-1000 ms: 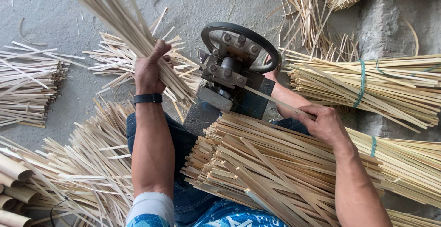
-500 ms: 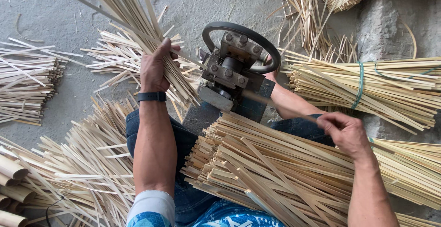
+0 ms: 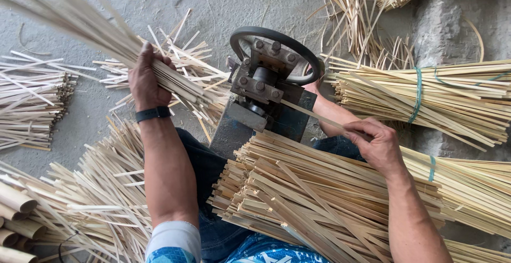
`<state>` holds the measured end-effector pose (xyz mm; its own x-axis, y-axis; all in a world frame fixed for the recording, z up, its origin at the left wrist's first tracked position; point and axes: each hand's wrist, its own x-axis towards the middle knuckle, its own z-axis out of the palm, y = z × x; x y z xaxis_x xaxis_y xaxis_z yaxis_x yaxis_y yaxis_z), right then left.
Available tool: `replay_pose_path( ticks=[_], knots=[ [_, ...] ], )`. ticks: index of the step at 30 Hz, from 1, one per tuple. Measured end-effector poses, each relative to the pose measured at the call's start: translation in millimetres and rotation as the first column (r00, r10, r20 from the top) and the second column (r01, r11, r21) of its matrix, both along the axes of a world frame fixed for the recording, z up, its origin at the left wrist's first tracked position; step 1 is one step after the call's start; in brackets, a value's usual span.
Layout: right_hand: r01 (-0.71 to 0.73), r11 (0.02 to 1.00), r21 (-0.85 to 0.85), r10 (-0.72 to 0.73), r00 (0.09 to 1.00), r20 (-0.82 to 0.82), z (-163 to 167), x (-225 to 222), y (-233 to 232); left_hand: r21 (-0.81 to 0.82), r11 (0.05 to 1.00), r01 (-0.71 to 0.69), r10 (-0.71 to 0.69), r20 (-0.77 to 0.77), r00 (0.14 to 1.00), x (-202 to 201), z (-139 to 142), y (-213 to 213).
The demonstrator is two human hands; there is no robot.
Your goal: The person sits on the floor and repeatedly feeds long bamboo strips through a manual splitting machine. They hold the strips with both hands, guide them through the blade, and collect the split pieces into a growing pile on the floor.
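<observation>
My left hand (image 3: 143, 79) grips a thick bundle of thin bamboo strips (image 3: 80, 26) that fans up toward the top left. My right hand (image 3: 375, 143) pinches a single bamboo slat (image 3: 314, 116) whose far end enters the metal splitting machine (image 3: 266, 90), which has a black round wheel on top. The hand rests over a large stack of flat bamboo slats (image 3: 308, 194) lying across my lap. A black band sits on my left wrist.
Tied bundles of slats (image 3: 426, 100) lie at the right with green bands. Loose split strips (image 3: 106, 188) pile at the lower left, more strips (image 3: 32, 103) lie at the far left, and bamboo tubes (image 3: 13, 215) sit in the bottom left corner. The floor is grey concrete.
My left hand has lifted the strip bundle further up and left. My right hand dropped to the stack, then came back up with a slat fed into the machine.
</observation>
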<state>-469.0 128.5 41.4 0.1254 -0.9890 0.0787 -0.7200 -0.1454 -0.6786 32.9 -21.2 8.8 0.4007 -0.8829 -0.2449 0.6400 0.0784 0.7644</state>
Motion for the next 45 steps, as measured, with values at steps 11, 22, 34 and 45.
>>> replay_pose_path(
  ticks=[11, 22, 34, 45],
  knots=[
    [-0.043, 0.844, 0.535, 0.217, 0.939, -0.267, -24, -10, 9, 0.084, 0.958, 0.275, -0.285, 0.157, 0.946, -41, 5, 4],
    [0.113, 0.923, 0.368, -0.016, 0.967, -0.256, -31, -56, 24, 0.051, 0.987, 0.152, -0.157, 0.116, 0.981, -29, -1, 0],
    [-0.069, 0.985, 0.158, 0.139, 0.861, -0.490, -51, -62, 28, -0.017, 0.991, 0.131, -0.131, -0.016, 0.991, -22, -5, 7],
    [0.040, 0.997, 0.064, -0.030, 0.990, -0.141, -8, -61, 18, 0.123, 0.967, 0.222, -0.238, 0.139, 0.961, -38, 6, 9]
  ],
)
